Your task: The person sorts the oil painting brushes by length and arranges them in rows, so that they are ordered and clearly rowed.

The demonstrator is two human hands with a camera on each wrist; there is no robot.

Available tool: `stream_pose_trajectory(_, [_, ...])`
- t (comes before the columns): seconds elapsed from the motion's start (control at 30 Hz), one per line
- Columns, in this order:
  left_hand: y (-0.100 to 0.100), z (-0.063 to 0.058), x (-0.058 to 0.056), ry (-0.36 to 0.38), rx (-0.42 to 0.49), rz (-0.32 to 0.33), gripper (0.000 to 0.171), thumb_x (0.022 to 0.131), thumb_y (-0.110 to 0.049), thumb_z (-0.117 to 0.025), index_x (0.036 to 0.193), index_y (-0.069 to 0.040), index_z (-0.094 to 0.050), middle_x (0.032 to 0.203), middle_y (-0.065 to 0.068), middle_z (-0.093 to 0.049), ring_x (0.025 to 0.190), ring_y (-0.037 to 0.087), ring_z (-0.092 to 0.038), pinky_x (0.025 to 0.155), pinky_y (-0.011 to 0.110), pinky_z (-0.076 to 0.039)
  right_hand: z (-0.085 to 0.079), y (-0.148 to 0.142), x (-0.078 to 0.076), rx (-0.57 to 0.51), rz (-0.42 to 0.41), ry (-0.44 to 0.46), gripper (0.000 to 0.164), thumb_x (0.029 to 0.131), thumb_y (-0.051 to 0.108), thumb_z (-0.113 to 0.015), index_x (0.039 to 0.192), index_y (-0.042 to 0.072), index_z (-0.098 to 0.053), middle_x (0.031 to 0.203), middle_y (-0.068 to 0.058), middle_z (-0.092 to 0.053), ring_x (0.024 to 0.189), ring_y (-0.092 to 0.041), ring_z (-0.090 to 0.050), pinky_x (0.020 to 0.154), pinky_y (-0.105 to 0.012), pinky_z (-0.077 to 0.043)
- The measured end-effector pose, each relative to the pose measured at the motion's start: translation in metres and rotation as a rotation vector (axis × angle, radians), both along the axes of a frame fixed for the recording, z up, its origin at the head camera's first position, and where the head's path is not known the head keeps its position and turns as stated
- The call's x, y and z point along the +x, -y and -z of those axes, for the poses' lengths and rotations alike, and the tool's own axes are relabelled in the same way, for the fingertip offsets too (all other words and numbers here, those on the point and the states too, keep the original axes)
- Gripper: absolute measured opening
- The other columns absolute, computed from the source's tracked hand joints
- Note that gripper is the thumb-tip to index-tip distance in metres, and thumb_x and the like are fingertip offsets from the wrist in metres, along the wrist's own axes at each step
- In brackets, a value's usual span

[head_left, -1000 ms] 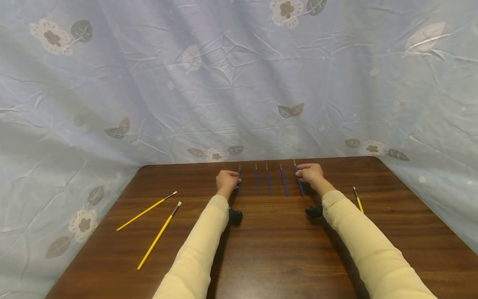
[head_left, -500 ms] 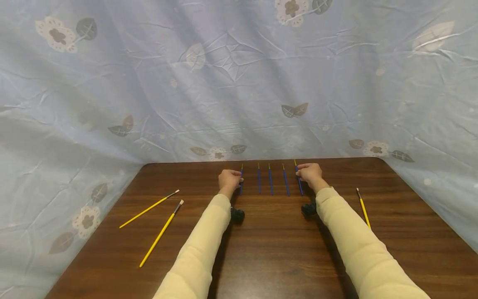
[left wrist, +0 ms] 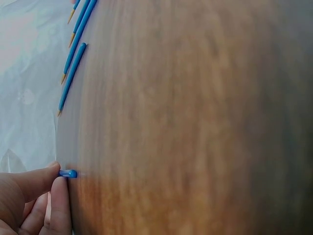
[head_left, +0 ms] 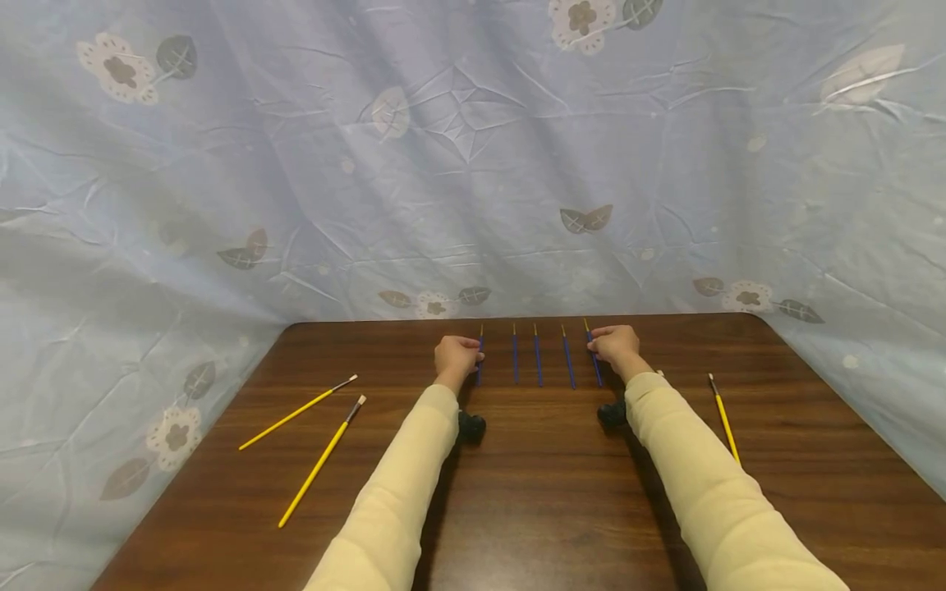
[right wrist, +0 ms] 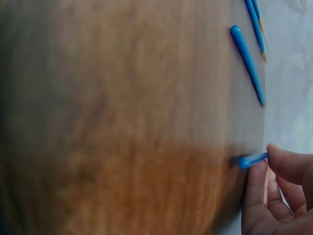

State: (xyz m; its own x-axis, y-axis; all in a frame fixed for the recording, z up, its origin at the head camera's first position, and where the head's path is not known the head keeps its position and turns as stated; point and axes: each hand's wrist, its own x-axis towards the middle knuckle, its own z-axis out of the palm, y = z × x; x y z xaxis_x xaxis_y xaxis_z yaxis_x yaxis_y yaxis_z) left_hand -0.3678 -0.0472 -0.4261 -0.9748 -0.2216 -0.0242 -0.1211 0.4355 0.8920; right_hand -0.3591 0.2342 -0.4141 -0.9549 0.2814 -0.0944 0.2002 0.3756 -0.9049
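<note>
Five-odd slim blue paintbrushes stand out as a row near the table's far edge, among them a middle brush (head_left: 538, 361). At the row's left end my left hand (head_left: 456, 358) pinches a blue paintbrush (left wrist: 68, 173) between thumb and fingers. My right hand (head_left: 616, 345) pinches the blue paintbrush (right wrist: 252, 159) at the right end, its rounded handle end showing past the fingers. Between the hands, the other blue brushes lie roughly parallel, bristles toward the curtain; the one nearest the right hand (head_left: 568, 361) slants slightly.
Two yellow paintbrushes lie on the left, a thinner one (head_left: 296, 414) and a thicker one (head_left: 321, 464). On the right another yellow brush (head_left: 724, 419) is partly behind the right sleeve. A flowered curtain (head_left: 473, 205) hangs behind the brown table (head_left: 532, 509).
The right-hand paintbrush has shifted slightly toward me. Both hands keep their pinch on the end brushes; the whole view has drifted a little.
</note>
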Motion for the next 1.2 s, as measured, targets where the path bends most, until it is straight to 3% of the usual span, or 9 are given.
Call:
stream_pose_trajectory(0.23, [0.0006,-0.0022,0.0001,0.005,-0.002,0.001,0.011,0.085,-0.006,-0.075,0.095,-0.005,-0.077,0.097,0.012,-0.072,0.069,0.018,-0.07,0.056,0.021,-0.058,0.0001,-0.0021,0.0003,0.009,-0.003,0.01,0.034,0.087,-0.002,-0.068,0.121,-0.006,-0.064,0.122,-0.025,-0.06,0.083,-0.018,-0.065,0.079,-0.027,-0.057])
stream_pose_trajectory(0.47, [0.0007,-0.0004,0.0003,0.001,0.0,-0.002,0.012,0.084,-0.005,-0.076,0.095,-0.004,-0.077,0.097,0.012,-0.072,0.067,0.018,-0.07,0.056,0.022,-0.058,0.0007,-0.004,0.0001,0.026,-0.018,0.015,0.035,0.086,-0.001,-0.07,0.119,-0.007,-0.064,0.118,-0.023,-0.063,0.075,-0.013,-0.065,0.076,-0.025,-0.058])
stream_pose_trajectory(1.2, [-0.0009,-0.0019,0.0036,0.002,-0.003,0.001,0.015,0.083,-0.004,-0.076,0.098,-0.003,-0.076,0.1,0.012,-0.072,0.071,0.019,-0.07,0.057,0.022,-0.058,-0.0007,0.0006,0.0019,0.093,0.038,0.024,0.033,0.083,-0.001,-0.074,0.115,-0.006,-0.068,0.128,-0.027,-0.054,0.103,-0.031,-0.062,0.077,-0.024,-0.057])
